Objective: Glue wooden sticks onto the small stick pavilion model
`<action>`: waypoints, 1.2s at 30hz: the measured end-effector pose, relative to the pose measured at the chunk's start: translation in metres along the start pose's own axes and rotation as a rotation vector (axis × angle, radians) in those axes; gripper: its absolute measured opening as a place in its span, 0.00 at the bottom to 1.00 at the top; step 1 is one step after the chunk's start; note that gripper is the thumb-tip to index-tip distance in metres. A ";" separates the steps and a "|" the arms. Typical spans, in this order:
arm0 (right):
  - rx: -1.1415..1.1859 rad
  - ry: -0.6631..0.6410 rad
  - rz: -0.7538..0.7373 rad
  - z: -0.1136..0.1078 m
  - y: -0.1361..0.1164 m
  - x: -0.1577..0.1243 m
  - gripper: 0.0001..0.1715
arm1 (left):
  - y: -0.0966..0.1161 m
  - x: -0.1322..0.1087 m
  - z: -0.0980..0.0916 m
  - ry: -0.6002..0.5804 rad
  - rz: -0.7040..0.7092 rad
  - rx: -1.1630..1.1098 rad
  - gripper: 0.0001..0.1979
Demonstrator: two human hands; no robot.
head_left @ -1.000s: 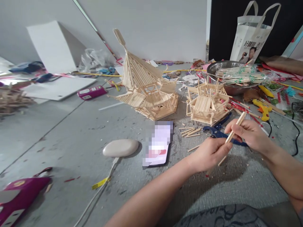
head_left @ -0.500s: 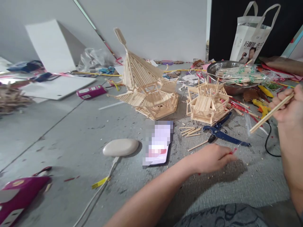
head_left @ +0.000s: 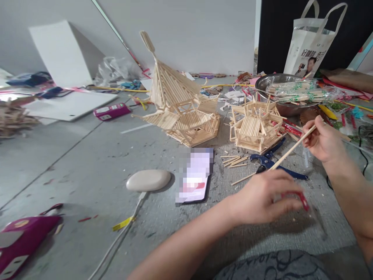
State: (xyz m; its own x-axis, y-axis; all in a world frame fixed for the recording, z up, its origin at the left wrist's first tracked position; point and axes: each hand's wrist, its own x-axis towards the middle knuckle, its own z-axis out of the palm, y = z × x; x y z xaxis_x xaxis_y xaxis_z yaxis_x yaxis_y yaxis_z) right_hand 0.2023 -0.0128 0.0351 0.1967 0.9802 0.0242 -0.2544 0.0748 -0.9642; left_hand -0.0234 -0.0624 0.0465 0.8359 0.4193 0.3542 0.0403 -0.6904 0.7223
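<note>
My right hand (head_left: 323,142) grips wooden chopsticks (head_left: 291,153) near their upper end. They slant down to the left, and their lower tip meets the back of my left hand (head_left: 268,196) in view; I cannot tell whether they touch. My left hand is curled around a clear plastic wrapper with red print (head_left: 304,202), whose loose end is blurred by motion. Behind the hands lie blue-handled cutters (head_left: 291,171), partly covered. Cut stick pieces (head_left: 235,161) are beside them. A low six-sided stick model (head_left: 249,130) stands just beyond.
A taller stick pavilion (head_left: 177,101) with a pointed roof stands left of it. In front lie a phone (head_left: 194,175) and a white oval device (head_left: 148,181) on a cable. A metal bowl (head_left: 262,83) of wrapped chopsticks is at back right. Purple boxes (head_left: 112,112) lie to the left.
My right hand has moved left and down with the chopsticks, closer to my left hand. More of the red-and-clear wrapper shows at my left hand. The glue gun at right has gone from sight.
</note>
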 end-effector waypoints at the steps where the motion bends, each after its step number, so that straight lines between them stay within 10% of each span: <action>1: -0.004 -0.015 0.009 0.003 0.001 -0.003 0.20 | 0.000 0.000 -0.003 0.183 -0.040 0.055 0.11; 5: -0.011 -0.086 0.021 0.012 0.003 -0.011 0.19 | -0.003 0.000 -0.009 0.446 -0.307 0.281 0.09; 11: -0.033 -0.042 -0.003 0.010 0.002 -0.010 0.18 | 0.006 -0.002 -0.022 -0.299 -0.152 0.101 0.17; 15: -0.058 -0.080 0.052 0.014 0.002 -0.014 0.20 | 0.001 0.000 -0.025 0.245 -0.300 0.274 0.11; 22: -0.067 -0.107 0.070 0.017 -0.001 -0.017 0.22 | -0.020 0.004 -0.009 -0.035 -0.583 -0.050 0.13; 28: -0.377 -0.040 0.036 -0.005 0.016 0.003 0.20 | -0.025 0.005 0.014 0.718 -0.636 -0.615 0.15; 32: -0.654 -0.114 0.110 -0.019 0.049 0.017 0.12 | -0.031 0.006 0.025 0.661 -0.662 -0.773 0.16; 36: -0.880 -0.022 -0.129 -0.027 0.071 0.028 0.05 | -0.034 0.009 0.021 0.656 -0.693 -0.775 0.12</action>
State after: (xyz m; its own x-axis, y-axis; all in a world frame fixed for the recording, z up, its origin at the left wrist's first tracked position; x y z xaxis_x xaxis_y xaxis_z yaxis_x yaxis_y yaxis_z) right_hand 0.2156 0.0155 -0.0397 0.1532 0.9778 0.1430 0.5898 0.0257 -0.8072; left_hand -0.0059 -0.0471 0.0128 0.3245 0.9296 -0.1748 -0.1569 0.2351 0.9592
